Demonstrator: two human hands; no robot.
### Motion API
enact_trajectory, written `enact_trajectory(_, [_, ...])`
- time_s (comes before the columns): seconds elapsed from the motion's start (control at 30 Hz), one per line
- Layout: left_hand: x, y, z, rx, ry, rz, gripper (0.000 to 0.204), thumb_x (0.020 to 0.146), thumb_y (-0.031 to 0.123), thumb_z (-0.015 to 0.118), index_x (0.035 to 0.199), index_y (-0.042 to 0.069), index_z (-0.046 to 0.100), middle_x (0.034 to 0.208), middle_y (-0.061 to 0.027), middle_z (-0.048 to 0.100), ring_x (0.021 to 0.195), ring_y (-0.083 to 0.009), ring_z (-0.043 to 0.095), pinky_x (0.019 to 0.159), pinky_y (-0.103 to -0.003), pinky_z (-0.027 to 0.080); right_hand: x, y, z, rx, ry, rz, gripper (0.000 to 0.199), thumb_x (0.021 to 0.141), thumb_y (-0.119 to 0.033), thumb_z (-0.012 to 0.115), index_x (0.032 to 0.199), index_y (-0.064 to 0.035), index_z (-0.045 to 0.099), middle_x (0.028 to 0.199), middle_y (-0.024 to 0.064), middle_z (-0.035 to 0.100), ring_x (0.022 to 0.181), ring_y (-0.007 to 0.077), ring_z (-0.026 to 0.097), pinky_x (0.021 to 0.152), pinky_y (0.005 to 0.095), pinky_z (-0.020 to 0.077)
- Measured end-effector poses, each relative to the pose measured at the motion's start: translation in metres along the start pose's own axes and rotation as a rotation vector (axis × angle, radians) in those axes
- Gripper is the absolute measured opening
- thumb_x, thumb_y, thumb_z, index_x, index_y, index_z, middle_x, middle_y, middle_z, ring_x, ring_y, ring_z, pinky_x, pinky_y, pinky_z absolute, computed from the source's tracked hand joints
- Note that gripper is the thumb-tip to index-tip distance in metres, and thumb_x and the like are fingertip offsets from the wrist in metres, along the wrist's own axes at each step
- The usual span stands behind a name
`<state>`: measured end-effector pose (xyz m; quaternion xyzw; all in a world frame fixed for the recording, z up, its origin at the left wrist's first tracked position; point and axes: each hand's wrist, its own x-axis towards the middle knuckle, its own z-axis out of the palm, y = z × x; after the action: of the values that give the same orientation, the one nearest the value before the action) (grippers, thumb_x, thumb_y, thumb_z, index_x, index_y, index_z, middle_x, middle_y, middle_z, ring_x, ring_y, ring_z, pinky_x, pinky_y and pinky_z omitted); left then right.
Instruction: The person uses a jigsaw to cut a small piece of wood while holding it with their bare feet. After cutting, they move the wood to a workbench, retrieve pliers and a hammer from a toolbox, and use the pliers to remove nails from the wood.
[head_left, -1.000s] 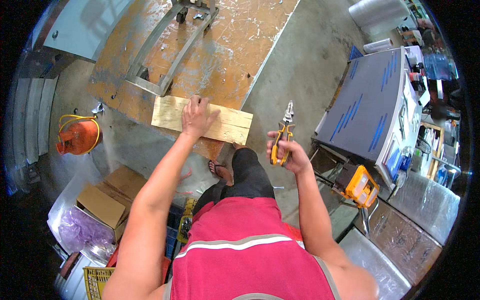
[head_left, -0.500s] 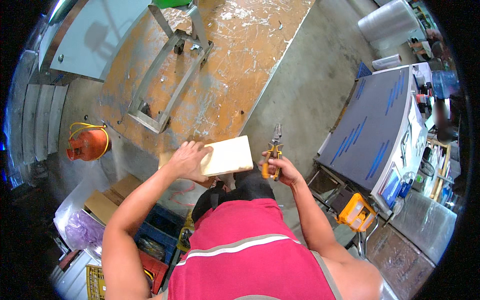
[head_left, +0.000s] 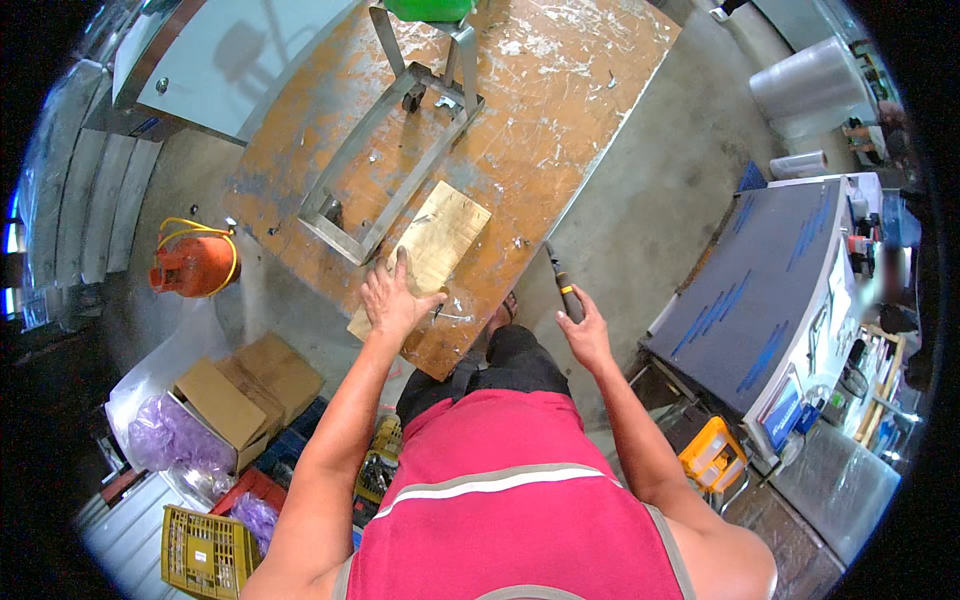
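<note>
A pale wooden board (head_left: 452, 228) lies flat on the near part of the worn wooden table (head_left: 520, 130). My left hand (head_left: 392, 300) rests on the board's near part with its fingers spread, covering some of it. Off the table's right edge, my right hand (head_left: 588, 330) is closed round the dark and yellow handles of a pair of pliers (head_left: 562, 282). The pliers' jaws point up and away. Left of the board, a rectangular metal frame (head_left: 345, 232) with upright legs at its far end stands on the table.
A green object (head_left: 430, 10) sits at the frame's far end. An orange gas cylinder (head_left: 198, 265) stands on the floor at left, near cardboard boxes (head_left: 235, 395) and a yellow crate (head_left: 205, 550). To the right is a grey-topped bench (head_left: 750, 290) with an orange case (head_left: 714, 453) beside it.
The board has gone from being held up in my left hand to lying on the table. My left hand has opened out on it. The pliers have turned in my right hand.
</note>
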<state>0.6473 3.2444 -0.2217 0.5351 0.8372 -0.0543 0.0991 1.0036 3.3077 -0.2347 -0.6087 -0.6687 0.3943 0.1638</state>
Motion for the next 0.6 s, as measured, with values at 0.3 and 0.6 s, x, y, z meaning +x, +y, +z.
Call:
enact_trajectory(0.3, [0.006,-0.011,0.017,-0.145,-0.141,-0.022,0.121,0.066,0.073,0.082,0.165,0.024,0.033,0.158,-0.0232,0.037,0.138,-0.0422,0.045,0.109,-0.056,0.039,0.020,-0.113,0.020,0.120,-0.125,-0.082,0.042,0.106,-0.037,0.060,0.139,-0.0113,0.055,0.099,0.0230,0.071,0.096,0.0421,0.070,0.083,0.0457,0.0542])
enact_trajectory(0.6, [0.010,-0.013,0.024,-0.151,-0.123,-0.024,0.121,0.065,0.074,0.082,0.164,0.027,0.033,0.160,-0.0237,0.034,0.137,-0.0416,0.045,0.110,-0.056,0.040,0.074,-0.157,0.086,-0.161,-0.037,-0.063,0.042,0.106,-0.043,0.054,0.139,-0.0169,0.057,0.114,0.0255,0.071,0.104,0.0491,0.067,0.084,0.0554,0.0530])
